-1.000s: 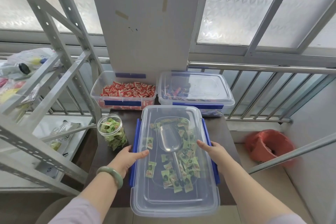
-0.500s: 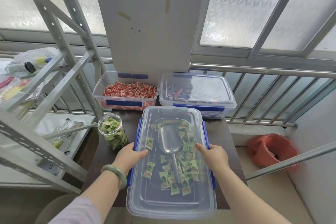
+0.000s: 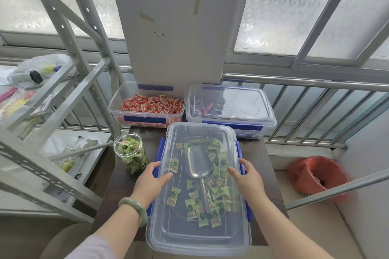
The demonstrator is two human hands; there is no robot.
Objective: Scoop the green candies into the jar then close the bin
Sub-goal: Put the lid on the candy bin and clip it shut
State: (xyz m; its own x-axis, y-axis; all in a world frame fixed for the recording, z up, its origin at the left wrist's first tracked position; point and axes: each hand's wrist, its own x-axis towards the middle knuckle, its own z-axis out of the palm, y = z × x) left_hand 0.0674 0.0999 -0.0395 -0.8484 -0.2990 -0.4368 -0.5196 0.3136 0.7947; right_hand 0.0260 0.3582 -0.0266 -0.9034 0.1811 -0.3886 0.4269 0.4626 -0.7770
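Note:
A clear plastic bin with its clear lid [image 3: 189, 235] on top stands on the dark table in front of me. Through the lid I see green candies [image 3: 212, 185] and a metal scoop [image 3: 199, 164] lying inside. My left hand [image 3: 150, 183] grips the lid's left edge over a blue latch [image 3: 158, 153]. On the right edge, my right hand [image 3: 247, 176] grips beside the other blue latch [image 3: 240, 153]. A round clear jar [image 3: 130, 153] full of green candies stands open to the left of the bin.
Behind stand an open bin of red candies [image 3: 147, 105] and a lidded bin of mixed candies [image 3: 229, 107]. A metal shelf rack [image 3: 52, 94] rises at the left, a railing [image 3: 305, 84] runs behind, and a red basket [image 3: 315, 174] sits low at the right.
Both hands stayed on the lid's side edges, shifting slightly. The view rose a little; the lid sits flat on the bin throughout.

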